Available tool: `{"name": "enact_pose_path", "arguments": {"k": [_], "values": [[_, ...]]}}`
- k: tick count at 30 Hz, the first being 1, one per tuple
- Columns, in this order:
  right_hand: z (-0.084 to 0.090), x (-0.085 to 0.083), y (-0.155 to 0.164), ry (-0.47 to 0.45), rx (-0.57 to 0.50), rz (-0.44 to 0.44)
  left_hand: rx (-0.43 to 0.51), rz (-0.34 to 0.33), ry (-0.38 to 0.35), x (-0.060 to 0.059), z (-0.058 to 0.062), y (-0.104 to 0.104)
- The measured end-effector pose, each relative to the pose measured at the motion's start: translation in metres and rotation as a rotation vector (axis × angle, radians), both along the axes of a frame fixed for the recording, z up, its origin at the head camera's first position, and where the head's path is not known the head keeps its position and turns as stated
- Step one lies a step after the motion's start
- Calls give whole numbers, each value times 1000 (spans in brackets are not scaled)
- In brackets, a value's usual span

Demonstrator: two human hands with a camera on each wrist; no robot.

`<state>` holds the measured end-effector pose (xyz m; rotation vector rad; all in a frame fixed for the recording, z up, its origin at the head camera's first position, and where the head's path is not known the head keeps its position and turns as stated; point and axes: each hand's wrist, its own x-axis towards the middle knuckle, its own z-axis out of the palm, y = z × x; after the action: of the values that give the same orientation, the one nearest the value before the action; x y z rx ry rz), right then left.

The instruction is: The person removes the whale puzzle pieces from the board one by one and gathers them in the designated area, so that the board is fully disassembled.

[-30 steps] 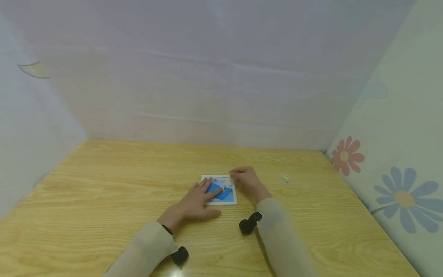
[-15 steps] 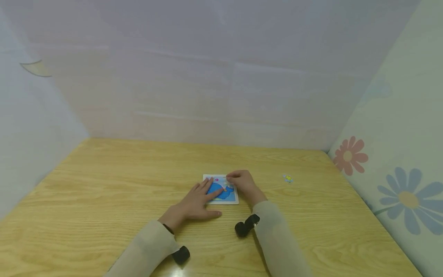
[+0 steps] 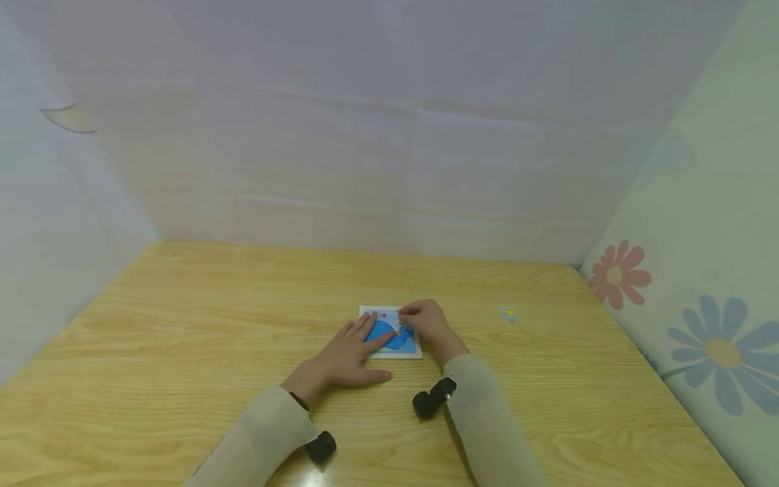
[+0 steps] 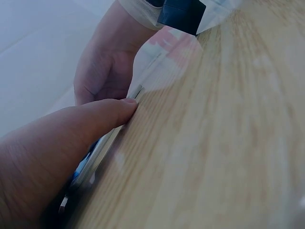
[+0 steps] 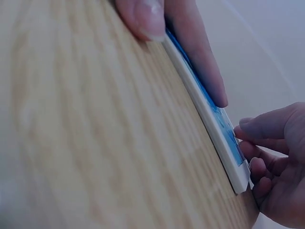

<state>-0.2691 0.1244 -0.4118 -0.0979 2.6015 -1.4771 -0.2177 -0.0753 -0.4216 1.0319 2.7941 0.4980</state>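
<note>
Left hand (image 3: 342, 355) lies flat, fingers spread, on a puzzle board (image 3: 390, 332) at mid-table (image 3: 182, 325); right hand (image 3: 426, 321), fingers curled, pinches at the board's far right corner.

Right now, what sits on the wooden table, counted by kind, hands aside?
Puzzle boards: 1, the blue whale puzzle board under both hands.
Loose small pieces: 1, the yellow flower piece lying apart to the right.
Total: 2.
</note>
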Motion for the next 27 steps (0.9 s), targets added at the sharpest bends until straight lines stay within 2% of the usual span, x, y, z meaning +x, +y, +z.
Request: {"name": "enact_pose_path", "arguments": {"k": [9,14,22,27], "values": [[2,0,-1,-31,16,27,-11,7,-16,-1,0,1],[3,-1,-1,4,38,48,2,7,-36,0,2,0],[0,-4,-5,-54,-41,-32,-5,2,-41,1,4,-1],[4,-5,-7,-52,-39,-48,-8,2,-35,1,4,-2]]}}
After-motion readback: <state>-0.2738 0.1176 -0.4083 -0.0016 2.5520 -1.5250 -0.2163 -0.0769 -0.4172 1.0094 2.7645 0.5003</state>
